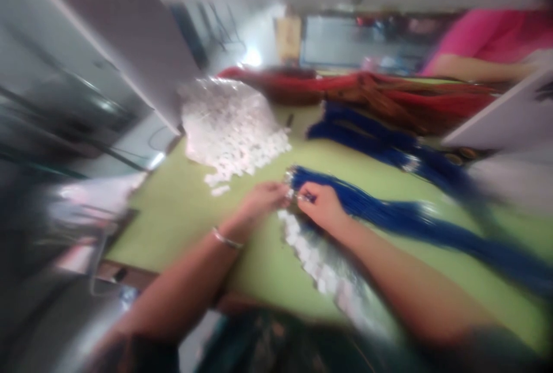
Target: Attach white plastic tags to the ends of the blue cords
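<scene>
My left hand (264, 199) is closed in a pinch, with a small white piece (289, 193) at its fingertips. Close by on the right, my right hand (320, 203) pinches the end of a dark blue wire (308, 195). The fingertips of both hands almost meet, and blur hides the exact contact. Just behind them lies a long bundle of blue wires (389, 210) with shiny tips at its left end. Below my hands, a row of white pieces (313, 258) slants toward the table's front edge, partly beside my right forearm.
A clear plastic bag (224, 114) spills many white pieces (254, 160) onto the green table (177, 206). Further back lie a second blue wire bundle (363, 134) and red-brown wire bundles (389, 94). A person in a pink sleeve (470, 36) sits across. A grey panel (510, 111) stands right.
</scene>
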Motion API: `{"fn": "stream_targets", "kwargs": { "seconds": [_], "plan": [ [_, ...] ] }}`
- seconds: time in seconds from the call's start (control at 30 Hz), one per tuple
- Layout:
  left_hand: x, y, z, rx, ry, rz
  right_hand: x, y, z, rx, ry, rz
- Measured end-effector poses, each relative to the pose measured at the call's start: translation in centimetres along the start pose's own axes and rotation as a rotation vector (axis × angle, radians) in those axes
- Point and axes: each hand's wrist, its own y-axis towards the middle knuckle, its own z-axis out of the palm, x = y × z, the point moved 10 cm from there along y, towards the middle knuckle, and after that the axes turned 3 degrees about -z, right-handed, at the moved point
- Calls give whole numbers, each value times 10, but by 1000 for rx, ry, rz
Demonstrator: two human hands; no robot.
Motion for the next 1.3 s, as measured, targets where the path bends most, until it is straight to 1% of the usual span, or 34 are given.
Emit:
{"fn": "stream_targets", "kwargs": {
  "seconds": [0.07, 0.17, 0.27, 0.4, 0.47, 0.53, 0.67, 0.73, 0.8, 0.9, 0.97, 1.07, 1.13, 1.23, 1.3],
  "plan": [
    [-4, 0, -4, -39, 103, 57, -2, 1, 1, -2, -25, 8],
    [-10, 1, -4, -51, 225, 134, -2, 2, 1, -3, 4, 5],
    [-12, 1, -3, -37, 288, 152, 2, 3, 3, 42, -1, -19],
    [-15, 1, -3, -7, 371, 165, 13, 1, 7, 115, -104, -104],
    [-17, 0, -1, 12, 412, 184, 15, 0, 9, 146, -103, -129],
    [-18, -1, 2, 20, 433, 194, 14, 1, 11, 159, -64, -123],
    [-23, -5, 6, 0, 434, 234, 3, 4, 8, 121, 51, -51],
    [-27, -7, 7, -10, 438, 256, 3, 4, 7, 111, 50, -43],
    [-25, -7, 6, -2, 447, 229, 7, 2, 8, 115, -36, -66],
    [-16, -4, 5, 23, 448, 157, 14, -2, 10, 122, -246, -109],
    [-14, -4, 7, 34, 438, 151, 14, -3, 10, 109, -294, -108],
    [-14, -4, 11, 45, 392, 160, 6, -1, 7, 64, -149, -64],
    [-13, -3, 10, 35, 338, 148, 2, 0, 4, 45, -56, -50],
    [-11, 0, 6, 23, 281, 125, 0, 1, 1, 41, -49, -60],
    [-7, 3, 5, 43, 291, 120, 3, 1, 3, 71, -49, -102]
  ]
}}
